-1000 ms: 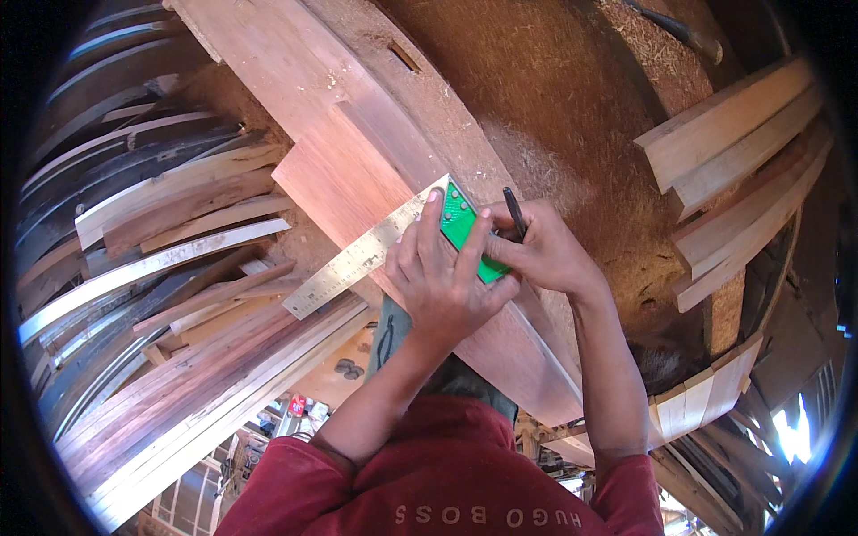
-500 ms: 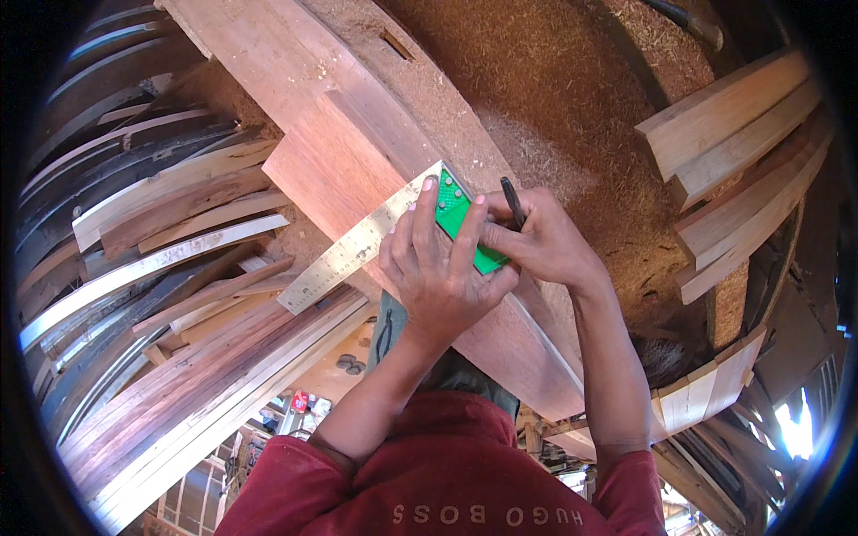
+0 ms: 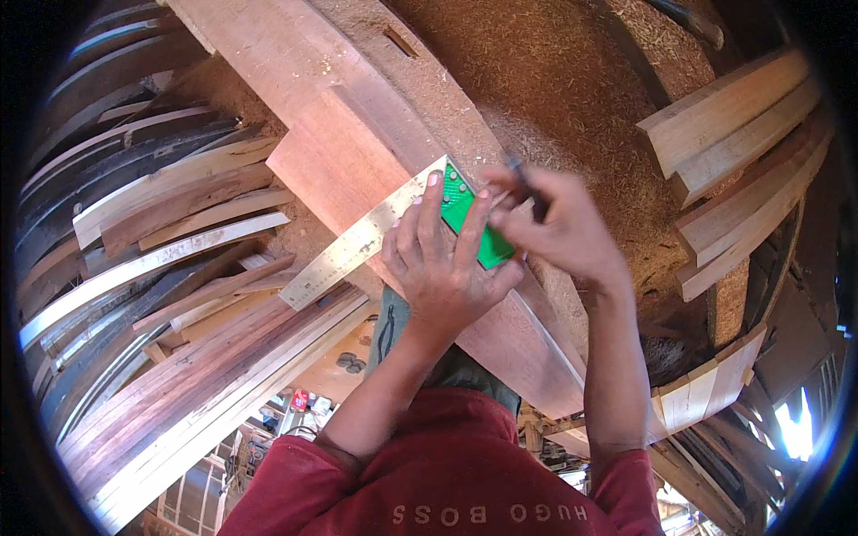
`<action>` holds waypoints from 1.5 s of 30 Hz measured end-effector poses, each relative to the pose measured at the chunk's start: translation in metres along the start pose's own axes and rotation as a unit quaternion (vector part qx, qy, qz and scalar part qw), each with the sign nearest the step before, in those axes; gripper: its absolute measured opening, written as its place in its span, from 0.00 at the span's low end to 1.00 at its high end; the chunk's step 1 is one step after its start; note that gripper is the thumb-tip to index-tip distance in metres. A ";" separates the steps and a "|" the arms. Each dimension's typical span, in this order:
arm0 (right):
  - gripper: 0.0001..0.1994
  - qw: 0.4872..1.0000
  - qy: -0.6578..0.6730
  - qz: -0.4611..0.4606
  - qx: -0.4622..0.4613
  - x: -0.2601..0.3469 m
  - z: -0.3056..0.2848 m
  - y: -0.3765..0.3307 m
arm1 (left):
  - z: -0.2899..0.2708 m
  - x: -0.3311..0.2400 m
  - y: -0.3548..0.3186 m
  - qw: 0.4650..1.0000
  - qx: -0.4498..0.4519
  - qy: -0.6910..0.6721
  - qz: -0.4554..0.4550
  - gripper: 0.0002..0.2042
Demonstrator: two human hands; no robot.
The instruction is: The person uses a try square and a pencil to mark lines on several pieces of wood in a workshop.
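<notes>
My left hand (image 3: 442, 255) presses flat on a try square with a green stock (image 3: 465, 214) and a metal ruler blade (image 3: 353, 246), laid across a reddish wooden plank (image 3: 349, 161). My right hand (image 3: 559, 232) sits just right of it, fingers closed on a dark pencil (image 3: 523, 179) whose tip is near the green stock. The blade sticks out past the plank's left edge.
Sawdust covers the ground (image 3: 554, 80) beyond the plank. Stacks of long curved wooden slats (image 3: 170, 295) lie to the left. Pale boards (image 3: 742, 134) are piled at the right. More slats (image 3: 706, 393) sit at the lower right.
The view has shifted, so plank and square sit slightly higher in frame. My right hand with the pencil has moved a little along the green stock. My left hand stays pressed on the square.
</notes>
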State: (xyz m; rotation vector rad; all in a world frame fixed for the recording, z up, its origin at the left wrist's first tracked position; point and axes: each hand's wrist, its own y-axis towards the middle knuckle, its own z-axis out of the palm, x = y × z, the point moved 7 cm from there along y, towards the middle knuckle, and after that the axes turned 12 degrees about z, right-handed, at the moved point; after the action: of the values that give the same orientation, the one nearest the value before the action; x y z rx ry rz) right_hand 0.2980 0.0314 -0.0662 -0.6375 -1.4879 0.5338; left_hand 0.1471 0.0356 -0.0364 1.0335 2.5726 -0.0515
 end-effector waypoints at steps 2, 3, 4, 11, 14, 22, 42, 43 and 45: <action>0.07 0.995 0.012 -0.026 -0.094 0.016 -0.026 -0.004 | -0.001 -0.001 0.000 1.000 0.004 0.004 -0.001 0.38; 0.07 0.992 0.062 -0.031 -0.105 0.024 -0.030 -0.004 | 0.000 -0.001 0.000 1.000 0.003 0.005 -0.001 0.38; 0.08 0.987 0.113 -0.037 -0.113 0.035 -0.031 -0.003 | -0.001 -0.001 0.000 1.000 0.002 0.008 -0.002 0.38; 0.10 0.965 -0.147 -0.212 -0.041 0.112 0.063 0.007 | 0.008 0.008 -0.013 0.994 0.099 -0.034 -0.042 0.40; 0.09 0.939 -0.210 -0.271 -0.007 0.119 0.100 0.013 | 0.026 0.011 -0.014 0.965 0.144 -0.199 -0.093 0.41; 0.09 0.907 -0.303 -0.293 0.024 0.120 0.131 0.022 | 0.009 0.006 -0.004 0.985 0.034 -0.159 -0.051 0.26; 0.09 0.902 -0.320 -0.290 0.017 0.129 0.135 0.019 | 0.017 0.019 -0.007 0.913 -0.044 -0.373 -0.160 0.38; 0.10 0.904 -0.320 -0.284 0.027 0.127 0.136 0.021 | 0.021 0.023 -0.010 0.913 -0.030 -0.366 -0.180 0.38; 0.08 0.913 -0.315 -0.256 0.035 0.125 0.129 0.023 | 0.018 0.021 -0.015 0.953 0.002 -0.263 -0.150 0.37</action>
State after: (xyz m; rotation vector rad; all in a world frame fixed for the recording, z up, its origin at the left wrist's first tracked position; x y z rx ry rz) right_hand 0.1738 0.1409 0.0064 0.0189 -2.1407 0.3893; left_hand 0.1289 0.0350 -0.0621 0.5246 2.2047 -0.3601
